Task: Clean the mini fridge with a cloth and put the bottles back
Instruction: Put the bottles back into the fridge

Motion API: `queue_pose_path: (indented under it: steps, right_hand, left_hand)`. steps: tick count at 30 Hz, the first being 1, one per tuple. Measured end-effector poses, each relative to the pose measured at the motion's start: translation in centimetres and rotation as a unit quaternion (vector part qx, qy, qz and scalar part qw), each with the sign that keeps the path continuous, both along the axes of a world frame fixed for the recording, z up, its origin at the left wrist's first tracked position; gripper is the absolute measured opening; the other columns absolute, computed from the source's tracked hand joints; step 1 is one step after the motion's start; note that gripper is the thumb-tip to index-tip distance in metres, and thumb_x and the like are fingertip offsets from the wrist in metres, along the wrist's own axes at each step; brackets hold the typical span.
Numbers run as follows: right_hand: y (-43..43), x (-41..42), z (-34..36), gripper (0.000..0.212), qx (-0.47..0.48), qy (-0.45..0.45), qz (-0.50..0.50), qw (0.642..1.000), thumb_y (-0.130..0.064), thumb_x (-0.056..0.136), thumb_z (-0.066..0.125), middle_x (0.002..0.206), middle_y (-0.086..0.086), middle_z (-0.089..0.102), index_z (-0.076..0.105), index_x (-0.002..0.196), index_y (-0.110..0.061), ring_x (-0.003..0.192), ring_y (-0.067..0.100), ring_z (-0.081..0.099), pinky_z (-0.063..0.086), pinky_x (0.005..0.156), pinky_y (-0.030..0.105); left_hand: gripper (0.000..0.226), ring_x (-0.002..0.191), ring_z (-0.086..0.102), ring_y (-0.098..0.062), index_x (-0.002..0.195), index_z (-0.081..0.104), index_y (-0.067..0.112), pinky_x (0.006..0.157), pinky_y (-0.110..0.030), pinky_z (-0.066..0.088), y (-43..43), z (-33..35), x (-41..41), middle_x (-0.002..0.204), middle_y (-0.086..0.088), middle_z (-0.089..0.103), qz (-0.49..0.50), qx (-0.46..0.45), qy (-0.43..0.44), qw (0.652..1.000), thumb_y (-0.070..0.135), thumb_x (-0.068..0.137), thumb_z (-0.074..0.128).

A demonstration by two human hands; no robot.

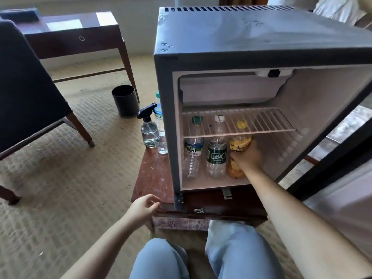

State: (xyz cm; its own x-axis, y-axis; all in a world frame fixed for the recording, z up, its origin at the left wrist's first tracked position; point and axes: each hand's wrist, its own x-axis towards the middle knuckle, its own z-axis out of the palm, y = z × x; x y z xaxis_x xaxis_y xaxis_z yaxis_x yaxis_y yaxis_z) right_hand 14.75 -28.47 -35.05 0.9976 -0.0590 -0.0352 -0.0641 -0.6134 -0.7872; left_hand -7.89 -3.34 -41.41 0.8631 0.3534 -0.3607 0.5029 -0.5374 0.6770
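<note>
Grey on its top and outer walls, the mini fridge stands on a low reddish-brown table, with its door swung open to the right. A white wire shelf crosses the middle of the pale interior.

Under the shelf, three bottles stand upright in a row on the fridge floor. At the left is a green-capped water bottle, in the middle a white-capped water bottle with a dark green label, and at the right an orange drink bottle with a yellow cap.

The right hand reaches in from the front, fingers wrapped round the orange drink bottle's middle. The bottle's long axis is vertical and its base looks set down.

On the table just beside the fridge's left wall stand a clear spray bottle and, close by it, a fourth bottle, also upright.

The left hand is at the table's front left corner, fingers loosely curled and holding nothing. I cannot tell whether it touches the edge. No cloth is in view.

The fourth bottle lies ahead of the left hand, on the far side of the fridge wall from the right hand. The left is therefore likely the nearer hand for fetching it.
</note>
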Motion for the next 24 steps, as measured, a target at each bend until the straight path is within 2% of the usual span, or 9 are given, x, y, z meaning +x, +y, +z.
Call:
queue_pose_path:
  steps: [2, 6, 10, 14, 16, 18, 21, 24]
  right_hand:
    - [-0.1, 0.0, -0.2, 0.063, 0.007, -0.008, -0.002, 1.000, -0.024, 0.072, 0.082, 0.116, 0.012, 0.062, 0.046, 0.122, -0.009, 0.101, 0.032, 0.061, 0.041, 0.071, 0.029]
    - [-0.1, -0.4, -0.5, 0.072, 0.007, -0.013, -0.004, 1.000, -0.030, 0.071, 0.084, 0.122, 0.013, 0.060, 0.044, 0.126, -0.006, 0.106, 0.032, 0.060, 0.036, 0.071, 0.027]
    - [-0.3, -1.1, -1.1, 0.077, 0.007, -0.001, 0.007, 1.000, -0.025, 0.071, 0.084, 0.127, 0.012, 0.056, 0.039, 0.131, -0.006, 0.113, 0.032, 0.057, 0.037, 0.075, 0.027]
    - [-0.8, -1.5, -2.1, 0.086, 0.005, 0.003, 0.015, 1.000, -0.025, 0.066, 0.086, 0.131, 0.012, 0.055, 0.038, 0.136, -0.010, 0.115, 0.033, 0.056, 0.044, 0.083, 0.033]
    - [-1.1, -1.7, -2.5, 0.092, -0.004, 0.007, 0.015, 1.000, -0.026, 0.065, 0.087, 0.134, 0.012, 0.053, 0.035, 0.139, -0.011, 0.117, 0.033, 0.055, 0.045, 0.087, 0.037]
    - [-1.5, -1.9, -2.7, 0.095, -0.028, 0.008, 0.002, 1.000, -0.026, 0.065, 0.087, 0.137, 0.015, 0.049, 0.033, 0.140, -0.007, 0.121, 0.035, 0.051, 0.044, 0.090, 0.039]
    - [-2.4, -2.3, -3.0, 0.088, -0.061, -0.034, -0.013, 0.997, -0.026, 0.066, 0.086, 0.134, 0.019, 0.049, 0.037, 0.135, -0.001, 0.122, 0.038, 0.048, 0.043, 0.094, 0.043]
    - [-3.1, -2.5, -3.1, 0.085, -0.066, -0.059, 0.010, 0.996, -0.020, 0.068, 0.085, 0.137, 0.018, 0.047, 0.037, 0.136, -0.002, 0.125, 0.036, 0.046, 0.042, 0.096, 0.042]
  left_hand:
    - [0.007, 0.075, 0.070, -0.009, 0.091, 0.066, 0.024, 0.079, -0.026, 0.053, 0.0, -0.5, 0.2, 0.086, 0.005, 0.073, -0.002, 0.000, 0.007, 1.000, 0.019, 0.091, 0.060]
    - [0.009, 0.078, 0.070, -0.014, 0.085, 0.066, 0.027, 0.082, -0.039, 0.056, -0.3, -1.4, 0.7, 0.085, 0.002, 0.073, 0.001, -0.038, 0.007, 0.999, 0.020, 0.089, 0.063]
    - [0.006, 0.085, 0.068, -0.009, 0.091, 0.066, 0.026, 0.084, -0.033, 0.055, -0.1, -0.7, 1.4, 0.091, 0.007, 0.072, -0.012, -0.019, 0.001, 1.000, 0.022, 0.090, 0.062]
    - [0.008, 0.074, 0.071, -0.011, 0.096, 0.067, 0.018, 0.079, -0.028, 0.054, 1.2, 0.9, 3.1, 0.086, 0.004, 0.073, 0.011, -0.004, -0.009, 1.000, 0.019, 0.091, 0.061]
    - [0.010, 0.080, 0.071, -0.015, 0.099, 0.066, 0.016, 0.079, -0.031, 0.054, 2.1, 2.0, 4.7, 0.089, 0.001, 0.073, 0.034, 0.008, -0.030, 0.999, 0.018, 0.091, 0.060]
    - [0.013, 0.091, 0.068, -0.017, 0.101, 0.065, 0.018, 0.086, -0.034, 0.052, 2.9, 3.4, 6.8, 0.098, 0.000, 0.071, 0.051, 0.050, -0.070, 0.995, 0.019, 0.090, 0.059]
    - [0.022, 0.097, 0.063, -0.018, 0.112, 0.062, 0.011, 0.090, -0.031, 0.048, 3.7, 6.4, 10.5, 0.106, -0.002, 0.067, 0.066, 0.100, -0.141, 0.983, 0.017, 0.091, 0.057]
    - [0.026, 0.100, 0.060, -0.020, 0.115, 0.059, 0.010, 0.089, -0.033, 0.047, 4.6, 8.6, 14.3, 0.111, -0.003, 0.064, 0.078, 0.121, -0.175, 0.974, 0.017, 0.090, 0.057]
